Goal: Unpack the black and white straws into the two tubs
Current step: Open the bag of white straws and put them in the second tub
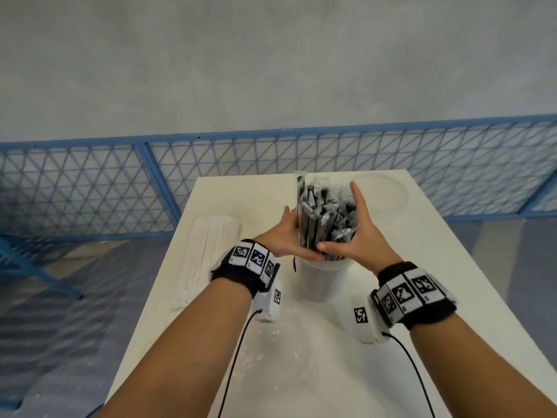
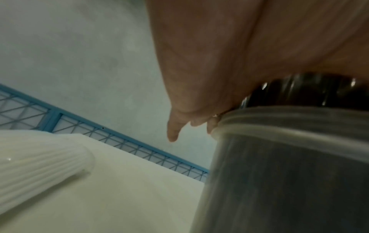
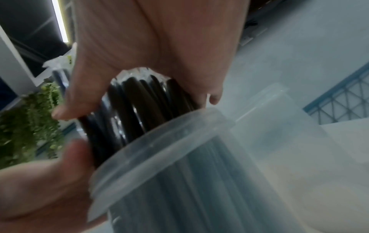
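A bundle of black straws [image 1: 325, 218] in clear wrappers stands upright in a translucent tub [image 1: 319, 282] at the middle of the white table [image 1: 331, 372]. My left hand [image 1: 286, 233] cups the bundle's left side just above the tub's rim. On the right side my right hand [image 1: 349, 233] holds it, fingers up along the straws and thumb across the front. In the right wrist view thumb and fingers wrap the black straws [image 3: 139, 107] above the tub [image 3: 199, 181]. A sealed pack of white straws [image 1: 208, 254] lies at the table's left edge.
A second translucent tub [image 1: 382, 191] stands at the table's far right, behind the first, and looks empty. A blue mesh fence [image 1: 90, 182] runs behind the table before a grey wall. Cables hang from both wrist units over the near tabletop.
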The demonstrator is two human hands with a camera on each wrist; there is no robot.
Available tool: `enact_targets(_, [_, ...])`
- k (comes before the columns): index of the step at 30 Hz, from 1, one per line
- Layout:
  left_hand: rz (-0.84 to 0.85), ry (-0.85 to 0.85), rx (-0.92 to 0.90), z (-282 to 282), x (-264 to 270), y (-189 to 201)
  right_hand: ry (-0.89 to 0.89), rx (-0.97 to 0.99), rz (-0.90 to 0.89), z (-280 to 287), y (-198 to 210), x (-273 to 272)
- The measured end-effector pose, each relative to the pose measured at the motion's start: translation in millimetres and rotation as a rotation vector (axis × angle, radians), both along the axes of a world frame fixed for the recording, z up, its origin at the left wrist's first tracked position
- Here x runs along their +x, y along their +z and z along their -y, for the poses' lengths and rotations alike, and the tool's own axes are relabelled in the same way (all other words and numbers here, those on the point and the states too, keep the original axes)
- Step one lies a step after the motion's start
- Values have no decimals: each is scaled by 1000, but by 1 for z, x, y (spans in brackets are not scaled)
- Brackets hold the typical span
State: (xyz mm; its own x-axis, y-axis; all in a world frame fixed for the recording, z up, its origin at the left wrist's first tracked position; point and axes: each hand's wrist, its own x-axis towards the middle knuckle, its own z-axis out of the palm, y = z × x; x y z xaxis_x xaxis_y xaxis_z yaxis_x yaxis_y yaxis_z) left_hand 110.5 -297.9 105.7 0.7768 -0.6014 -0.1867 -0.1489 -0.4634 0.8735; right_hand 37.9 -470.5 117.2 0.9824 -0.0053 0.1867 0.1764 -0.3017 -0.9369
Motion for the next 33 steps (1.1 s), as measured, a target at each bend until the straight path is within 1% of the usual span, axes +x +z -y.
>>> enact_targets(3, [-74, 44, -94, 3, 8, -14, -52, -54, 122, -11, -8, 7])
enact_targets(5, [-27, 85, -139, 3, 7, -10, -130, -120, 236, -16, -11, 9])
enact_targets(7, [33, 147, -192, 2, 5, -3, -174, -153, 288, -19, -6, 10])
enact_targets(9, [62, 207, -262, 2, 4, 8, -180, -149, 310, -20, 3, 13])
enact_targets(15, [157, 244, -360, 0, -2, 42, -144, -111, 334, -16, 34, 16])
enact_targets(17, [167, 254, -413, -3, -4, 47, -102, -117, 334, -15, 44, 17])
enact_targets(19, [152, 229, -451, -6, -7, 47, -22, -138, 312, -14, 49, 17])
enact_targets(21, [148, 213, -426, -11, -10, 45, 47, -194, 286, -14, 47, 17])
enact_targets(23, [184, 227, -379, -16, -16, 47, 82, -246, 294, -12, 41, 15])
enact_targets(24, [211, 238, -384, -18, -19, 49, 87, -261, 310, -12, 38, 15])
enact_targets(25, [260, 237, -398, -19, -22, 54, 80, -270, 328, -12, 34, 15])
enact_targets(27, [430, 183, -371, -18, -25, 61, 57, -283, 351, -15, 27, 15])
enact_targets(29, [615, 74, -222, -13, -22, 62, 30, -337, 350, -20, 19, 17])
enact_targets(30, [656, 31, -133, -11, -21, 60, 14, -398, 344, -23, 16, 19])
enact_targets(32, [603, -10, 30, -8, -21, 50, -17, -510, 345, -27, 10, 20])
enact_targets(33, [564, -15, 91, -7, -21, 45, -26, -528, 353, -28, 8, 21])
